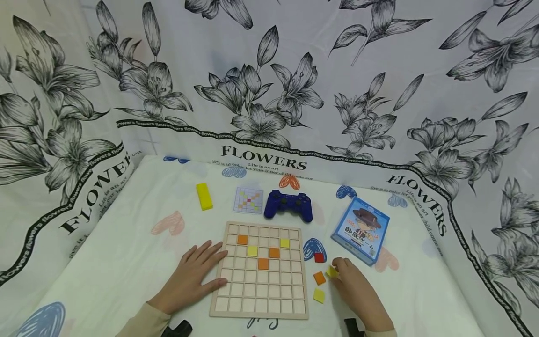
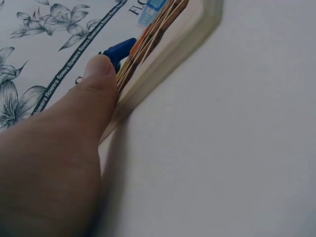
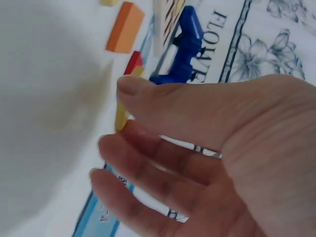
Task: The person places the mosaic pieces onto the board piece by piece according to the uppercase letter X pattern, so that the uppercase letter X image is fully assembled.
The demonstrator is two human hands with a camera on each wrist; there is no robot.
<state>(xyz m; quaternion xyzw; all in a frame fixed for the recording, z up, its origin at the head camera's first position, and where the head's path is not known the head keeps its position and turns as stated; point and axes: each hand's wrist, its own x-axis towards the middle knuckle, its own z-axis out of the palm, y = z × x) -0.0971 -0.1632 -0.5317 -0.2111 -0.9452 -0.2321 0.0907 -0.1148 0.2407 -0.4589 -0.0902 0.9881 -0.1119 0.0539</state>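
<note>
In the head view a wooden grid board (image 1: 249,304) lies at the middle, with orange tiles (image 1: 263,264) and yellow tiles (image 1: 285,243) in some of its cells. My left hand (image 1: 191,276) rests against the board's left edge, fingers spread and straight; its thumb (image 2: 96,86) touches the rim in the left wrist view. Right of the board, my right hand (image 1: 353,288) pinches a yellow tile (image 1: 331,271) between thumb and index finger, the other fingers loosely bent. Beside it lie a red tile (image 1: 319,257), an orange tile (image 1: 319,278) and another yellow tile (image 1: 318,296).
Behind the board are a blue game controller (image 1: 288,205), a small pattern card (image 1: 248,200) with coloured squares and a yellow block (image 1: 204,196). A blue game box (image 1: 362,229) lies at the right, beyond my right hand. Flower-printed curtains (image 1: 269,70) surround the table.
</note>
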